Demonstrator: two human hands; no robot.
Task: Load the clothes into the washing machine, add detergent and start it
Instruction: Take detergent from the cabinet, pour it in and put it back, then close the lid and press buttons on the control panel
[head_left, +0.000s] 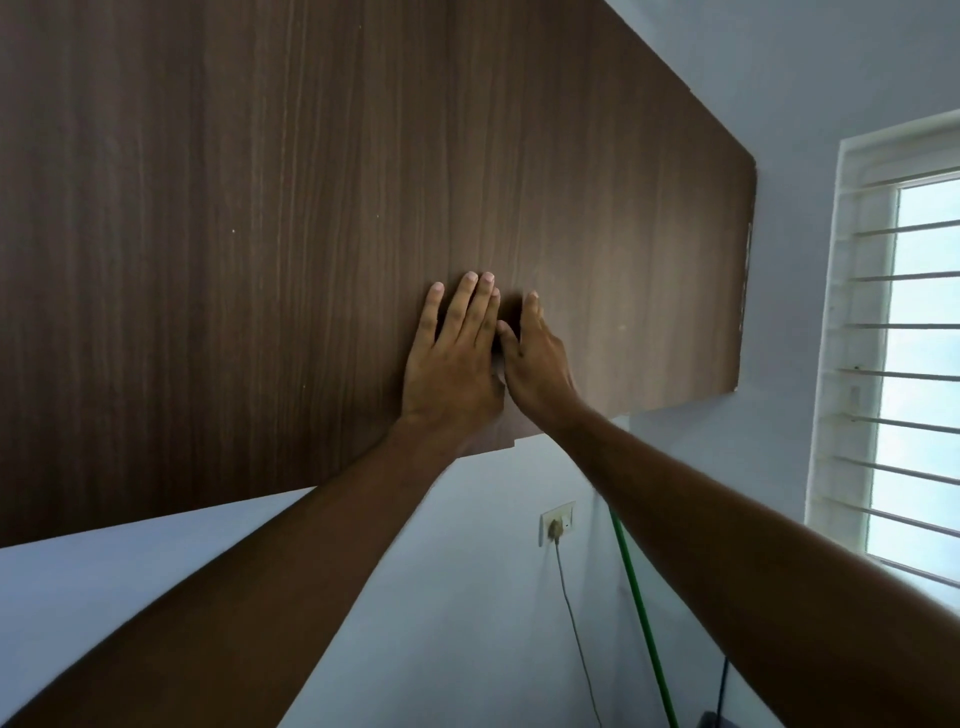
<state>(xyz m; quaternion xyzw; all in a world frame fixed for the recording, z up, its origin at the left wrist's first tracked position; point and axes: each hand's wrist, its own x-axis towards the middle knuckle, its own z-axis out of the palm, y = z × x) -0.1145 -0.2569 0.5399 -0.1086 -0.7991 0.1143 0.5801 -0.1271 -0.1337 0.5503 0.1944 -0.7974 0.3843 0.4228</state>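
Reaching up from the bottom corners, two bare arms stretch toward a big brown wooden cupboard (311, 208) on the wall. Both hands lie on its door, close together near the bottom edge. The left hand (452, 358) is flat on the wood, with its fingers straight and a little spread. It holds nothing. The right hand (537, 358) is just beside it and touches the wood too. Its fingers look straight and point up, but part of this hand is turned away, so I cannot tell if it grips an edge. The thumbs of the two hands are almost touching.

Under the cupboard is a pale wall. A white socket (557, 522) sits on that wall, with a plug in it and a thin grey cord (574, 623) hanging down. A green pole (644, 623) leans beside the cord. Farther off on the right is a bright window (914, 364) with white bars across it.

The washing machine, the clothes and the soap are not in view.
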